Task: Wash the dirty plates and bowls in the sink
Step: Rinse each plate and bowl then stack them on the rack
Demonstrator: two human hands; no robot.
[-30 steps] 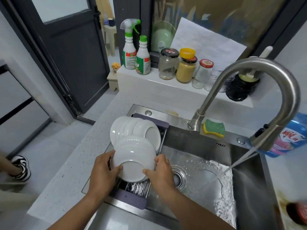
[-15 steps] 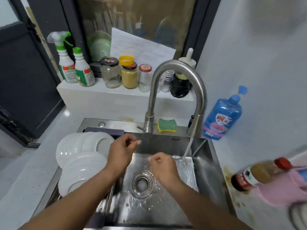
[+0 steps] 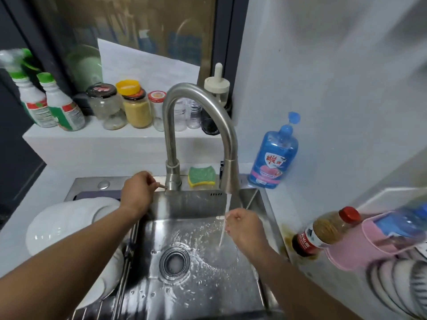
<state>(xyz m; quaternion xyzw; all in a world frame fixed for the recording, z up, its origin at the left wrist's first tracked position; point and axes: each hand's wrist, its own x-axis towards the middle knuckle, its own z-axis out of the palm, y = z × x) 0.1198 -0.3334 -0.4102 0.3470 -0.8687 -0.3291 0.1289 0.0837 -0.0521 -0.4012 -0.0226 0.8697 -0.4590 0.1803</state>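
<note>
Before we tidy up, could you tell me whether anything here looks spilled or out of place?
Yes: a brown stain sits just right of the sink, beside a red-capped bottle that lies tilted. It looks like a leak or spill.

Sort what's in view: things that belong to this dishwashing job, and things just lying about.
Job: stacked white plates at the sink's left; stainless steel sink; curved steel faucet, running; green-and-yellow sponge; blue dish soap bottle.
Lying about: two green-capped white bottles; glass jars on the ledge; red-capped brown sauce bottle; pink plastic basket.
</note>
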